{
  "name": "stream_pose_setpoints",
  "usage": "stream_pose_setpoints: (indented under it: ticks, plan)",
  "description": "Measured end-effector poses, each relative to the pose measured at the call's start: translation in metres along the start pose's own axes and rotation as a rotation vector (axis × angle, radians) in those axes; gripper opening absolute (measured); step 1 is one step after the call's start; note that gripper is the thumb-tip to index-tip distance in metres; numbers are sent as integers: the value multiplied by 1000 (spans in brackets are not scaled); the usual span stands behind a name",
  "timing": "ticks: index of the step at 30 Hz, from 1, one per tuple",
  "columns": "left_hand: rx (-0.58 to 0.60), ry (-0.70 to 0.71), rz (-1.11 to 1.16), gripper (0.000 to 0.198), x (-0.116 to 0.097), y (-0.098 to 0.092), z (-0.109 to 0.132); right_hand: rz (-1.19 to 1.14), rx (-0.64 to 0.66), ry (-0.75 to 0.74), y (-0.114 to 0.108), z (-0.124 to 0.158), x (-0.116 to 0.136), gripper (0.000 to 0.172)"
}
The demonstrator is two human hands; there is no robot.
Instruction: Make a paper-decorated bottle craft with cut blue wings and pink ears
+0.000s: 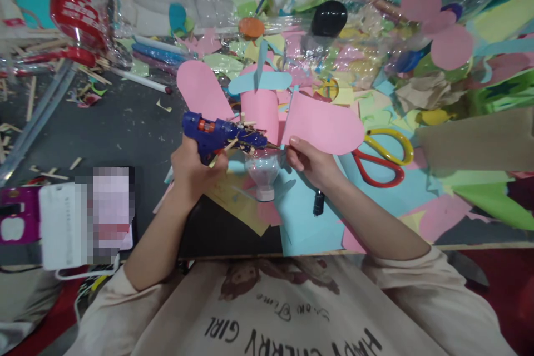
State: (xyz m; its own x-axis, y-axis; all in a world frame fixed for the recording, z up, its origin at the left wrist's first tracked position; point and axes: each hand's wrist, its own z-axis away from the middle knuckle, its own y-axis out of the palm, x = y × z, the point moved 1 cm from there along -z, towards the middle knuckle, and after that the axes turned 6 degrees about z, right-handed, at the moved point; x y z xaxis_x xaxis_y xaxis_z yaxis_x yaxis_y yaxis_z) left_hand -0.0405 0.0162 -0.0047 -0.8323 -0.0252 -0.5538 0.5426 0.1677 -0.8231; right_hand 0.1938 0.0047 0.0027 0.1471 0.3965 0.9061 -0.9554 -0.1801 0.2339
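Observation:
A blue glue gun (pixel 225 132) is in my left hand (pixel 189 169), its nozzle pointing right, with wood slivers stuck on it. My right hand (pixel 311 161) pinches the lower left corner of a pink paper wing (pixel 325 125), close to the nozzle tip. Between my hands lies a clear plastic bottle (pixel 263 169), its white cap toward me, wrapped in pink paper (pixel 259 108). Light blue paper strips (pixel 261 82) cross at its far end. A second pink wing (pixel 204 89) extends from the bottle's left side.
Yellow and red-handled scissors (pixel 386 157) lie right of my right hand. A phone (pixel 112 214) and a white power bank (pixel 62 226) sit at the left near edge. Paper scraps and plastic bottles (pixel 79 16) crowd the far side.

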Motion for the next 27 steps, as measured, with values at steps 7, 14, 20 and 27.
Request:
stream_pose_setpoints:
  ticks: [7,14,20,27]
  plan:
    - [7,-37,7,55,-1,-1,-1,9,2,1,1,0,0,55]
    - [8,-70,29,53,-2,0,-1,50,1,6,1,1,0,56]
    - [4,-105,21,56,-6,-2,-2,45,10,10,2,2,2,56]
    - [7,-119,51,54,-5,-2,-1,36,19,3,1,2,1,54]
